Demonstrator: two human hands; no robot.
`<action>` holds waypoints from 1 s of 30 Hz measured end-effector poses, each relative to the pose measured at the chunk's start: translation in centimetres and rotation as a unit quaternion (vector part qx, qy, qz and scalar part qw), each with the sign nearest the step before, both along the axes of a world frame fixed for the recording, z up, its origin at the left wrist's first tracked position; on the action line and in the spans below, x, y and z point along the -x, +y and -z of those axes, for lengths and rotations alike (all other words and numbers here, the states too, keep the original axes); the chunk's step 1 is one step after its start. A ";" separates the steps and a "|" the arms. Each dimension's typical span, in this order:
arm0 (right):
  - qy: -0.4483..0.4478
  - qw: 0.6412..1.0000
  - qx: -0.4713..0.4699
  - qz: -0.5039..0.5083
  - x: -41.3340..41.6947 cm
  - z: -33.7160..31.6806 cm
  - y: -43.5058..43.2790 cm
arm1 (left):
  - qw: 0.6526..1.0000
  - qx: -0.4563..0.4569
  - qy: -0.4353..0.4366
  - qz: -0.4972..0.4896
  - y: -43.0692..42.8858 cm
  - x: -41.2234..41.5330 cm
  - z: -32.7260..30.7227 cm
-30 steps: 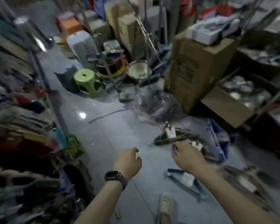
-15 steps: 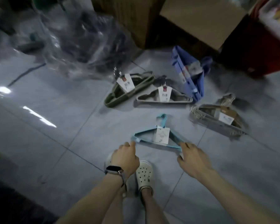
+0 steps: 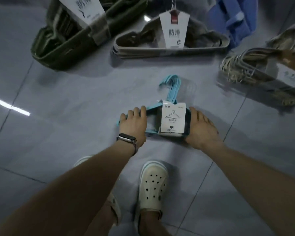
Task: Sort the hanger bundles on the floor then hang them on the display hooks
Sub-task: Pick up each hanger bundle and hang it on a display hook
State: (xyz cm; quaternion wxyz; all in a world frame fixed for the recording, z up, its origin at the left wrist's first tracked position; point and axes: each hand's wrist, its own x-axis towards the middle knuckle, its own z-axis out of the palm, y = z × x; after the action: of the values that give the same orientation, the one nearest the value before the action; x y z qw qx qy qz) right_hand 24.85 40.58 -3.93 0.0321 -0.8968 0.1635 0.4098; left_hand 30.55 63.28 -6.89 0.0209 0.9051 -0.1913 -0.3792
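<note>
A light blue hanger bundle (image 3: 173,92) with a white paper label lies on the grey tiled floor in front of me. My left hand (image 3: 133,124) grips its left end, fingers curled over the frame. My right hand (image 3: 201,130) grips its right end, covering that corner. Beyond it lie a dark green hanger bundle (image 3: 71,43), a beige hanger bundle (image 3: 170,46) with a tall white label, and a pale striped hanger bundle (image 3: 255,72) at the right.
A blue hanger bundle (image 3: 233,19) lies at the top right. My feet in white perforated clogs (image 3: 152,186) stand just below the hands. Grey floor tiles (image 3: 58,116) spread to the left with a bright light reflection.
The camera has dropped close to the floor. Both hands, which were reaching towards the ends of the light blue bundle, now grip it at each end.
</note>
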 end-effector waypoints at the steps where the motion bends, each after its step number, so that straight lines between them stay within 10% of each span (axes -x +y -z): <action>1: -0.032 0.999 0.000 0.008 0.2 0.4 0.1 | 1.000 0.009 -0.016 0.001 0.2 0.1 0.6; 13: -0.070 0.997 -0.023 -0.003 0.4 -13.1 1.5 | 0.996 0.085 -0.029 -0.024 3.9 -0.3 -11.8; 30: -0.245 0.937 -0.160 -0.193 -12.9 -70.3 12.6 | 0.918 0.220 -0.219 -0.246 22.4 -5.1 -73.2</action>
State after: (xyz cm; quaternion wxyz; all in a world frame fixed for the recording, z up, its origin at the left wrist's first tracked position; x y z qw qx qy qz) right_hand 37.71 53.20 66.33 0.1350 -0.9667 -0.0931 0.1964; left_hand 35.62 85.69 66.29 0.2702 0.9564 -0.0410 -0.1029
